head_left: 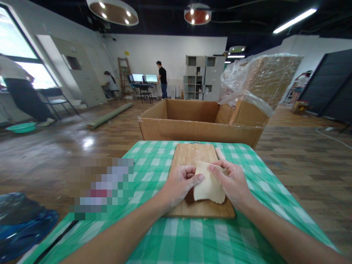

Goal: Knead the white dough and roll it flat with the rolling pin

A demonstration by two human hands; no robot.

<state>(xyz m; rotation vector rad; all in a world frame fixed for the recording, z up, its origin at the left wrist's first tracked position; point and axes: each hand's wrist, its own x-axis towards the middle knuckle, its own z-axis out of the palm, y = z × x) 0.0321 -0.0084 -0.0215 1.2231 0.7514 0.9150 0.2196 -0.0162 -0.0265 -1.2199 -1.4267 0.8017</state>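
A flat pale sheet of dough [208, 185] is held up over a wooden cutting board [192, 156] on the green checked tablecloth [178, 238]. My left hand [180, 183] is curled, its thumb pinching the dough's upper left edge. My right hand [233, 183] grips the dough's right side, fingers wrapped round the top edge. Both hands are dusted with flour. The end of a wooden rolling pin [220, 153] shows just behind my right hand.
A large open cardboard box [198, 128] with a plastic-wrapped bundle [264, 79] stands right behind the table. A blue bag [19, 227] lies at the left. A rolled mat [110, 115] is on the wooden floor. People stand far off by desks and the window.
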